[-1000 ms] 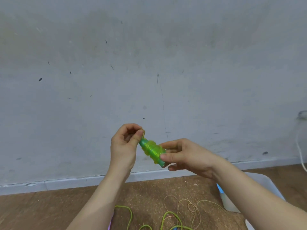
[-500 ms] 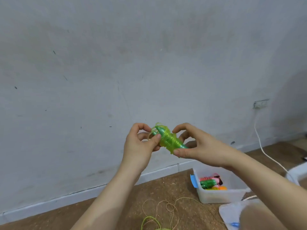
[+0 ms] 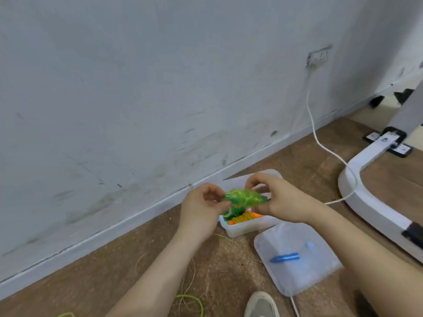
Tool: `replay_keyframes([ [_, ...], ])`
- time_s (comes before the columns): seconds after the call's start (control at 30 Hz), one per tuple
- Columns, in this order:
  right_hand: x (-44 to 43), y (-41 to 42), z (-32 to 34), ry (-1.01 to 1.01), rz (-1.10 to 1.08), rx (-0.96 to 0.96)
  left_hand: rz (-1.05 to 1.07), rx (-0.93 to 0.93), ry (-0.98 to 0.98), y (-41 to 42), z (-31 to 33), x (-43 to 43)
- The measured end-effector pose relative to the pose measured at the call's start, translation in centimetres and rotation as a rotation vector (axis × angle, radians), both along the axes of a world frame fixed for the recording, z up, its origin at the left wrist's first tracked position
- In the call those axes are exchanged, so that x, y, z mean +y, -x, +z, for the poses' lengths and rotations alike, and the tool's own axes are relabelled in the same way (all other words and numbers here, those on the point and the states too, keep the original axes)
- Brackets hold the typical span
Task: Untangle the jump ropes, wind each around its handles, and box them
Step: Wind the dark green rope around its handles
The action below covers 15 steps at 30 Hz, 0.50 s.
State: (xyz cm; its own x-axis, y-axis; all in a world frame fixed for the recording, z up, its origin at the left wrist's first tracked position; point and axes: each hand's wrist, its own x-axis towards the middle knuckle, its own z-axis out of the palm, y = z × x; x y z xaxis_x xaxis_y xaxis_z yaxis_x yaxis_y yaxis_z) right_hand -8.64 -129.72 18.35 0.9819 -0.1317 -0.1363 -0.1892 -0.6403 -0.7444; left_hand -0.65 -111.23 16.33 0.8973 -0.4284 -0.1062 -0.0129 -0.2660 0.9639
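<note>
A green jump rope point(image 3: 243, 197), wound into a bundle around its handles, is held between both hands just above the clear plastic box point(image 3: 242, 229). My left hand point(image 3: 201, 210) pinches its left end and my right hand point(image 3: 275, 197) grips its right end. Inside the box lie other wound ropes, orange-yellow point(image 3: 243, 218) and pink. A thin tan rope point(image 3: 206, 266) lies loose on the floor below the hands, and a loop of green rope point(image 3: 194, 302) shows at the bottom edge.
The box lid point(image 3: 295, 257), with a blue latch, lies flat to the right of the box. A white cable point(image 3: 320, 143) runs from a wall socket down across the floor. A white stand base point(image 3: 366, 197) sits at right. A shoe point(image 3: 261, 305) shows at the bottom.
The view has swung down and to the right. Both hands carried the wound green rope down from in front of the wall to just above the box.
</note>
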Motion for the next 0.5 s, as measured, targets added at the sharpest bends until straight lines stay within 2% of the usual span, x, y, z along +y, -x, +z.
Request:
replay_keyframes([
  [0.03,-1.1,-0.5,-2.0,-0.058,-0.004,0.075,-0.003,-0.011,-0.029,-0.7,-1.9,-1.0],
  [0.1,-3.2,-1.2,-5.5,-0.308,-0.027,0.241,-0.003,-0.010,-0.081,-2.2,-5.4,-3.0],
  [0.17,-4.7,-2.0,-8.7,-0.471,-0.066,0.297,-0.020,-0.010,-0.135,-3.5,-8.5,-4.6],
  [0.23,-6.2,-3.8,-12.3,-0.372,-0.128,0.244,-0.075,-0.063,-0.235,-4.9,-11.4,-5.9],
  [0.3,-6.9,-5.6,-15.1,-0.183,-0.152,0.204,-0.162,-0.167,-0.419,-6.2,-13.9,-6.7],
  [0.43,-6.6,-8.4,-20.6,0.173,-0.082,0.261,-0.410,-0.340,-0.702,-7.6,-17.6,-7.8],
  [0.5,-6.0,-9.0,-22.6,0.221,-0.022,0.273,-0.522,-0.455,-0.771,-7.7,-18.8,-8.3],
])
